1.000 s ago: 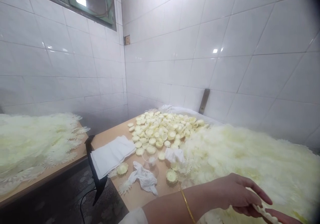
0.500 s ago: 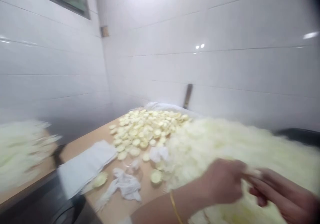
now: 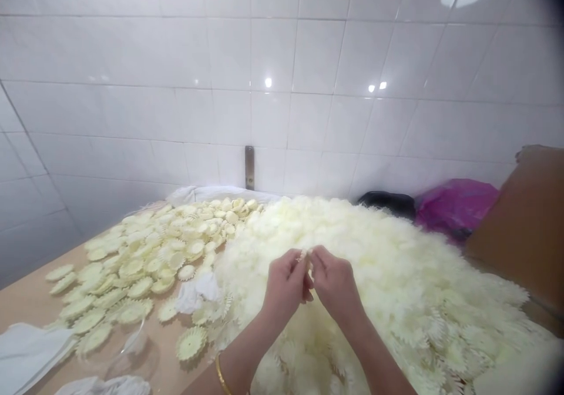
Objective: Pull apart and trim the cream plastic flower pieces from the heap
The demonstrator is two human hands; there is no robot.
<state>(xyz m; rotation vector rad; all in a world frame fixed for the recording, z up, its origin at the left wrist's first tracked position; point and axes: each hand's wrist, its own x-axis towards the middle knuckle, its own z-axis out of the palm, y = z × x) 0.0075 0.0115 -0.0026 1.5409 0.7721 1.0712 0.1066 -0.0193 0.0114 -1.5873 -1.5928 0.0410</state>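
Note:
My left hand (image 3: pixel 286 283), with a yellow bangle at the wrist, and my right hand (image 3: pixel 335 280) meet at the fingertips. Between them they pinch a small pale piece (image 3: pixel 305 255) with a ragged edge; most of it is hidden by the fingers. Both hands are over a big heap of pale yellow, frilly-edged pieces (image 3: pixel 379 265). To the left lies a pile of pale yellow, scalloped discs (image 3: pixel 145 260). One separate toothed disc (image 3: pixel 191 343) rests on the tabletop near my left forearm.
White paper sheets (image 3: pixel 30 351) lie on the tan table (image 3: pixel 170 354) at the left, near a clear plastic bowl (image 3: pixel 132 348) and crumpled white cloth (image 3: pixel 106 387). Behind the heap are a black bag (image 3: pixel 388 203), a magenta plastic bag (image 3: pixel 458 204) and a cardboard box (image 3: pixel 520 224). White tiles form the back wall.
The view has swung to the right, bringing the box and magenta bag into sight. My hands now appear nearer the middle, fingertips still together at a small pale piece.

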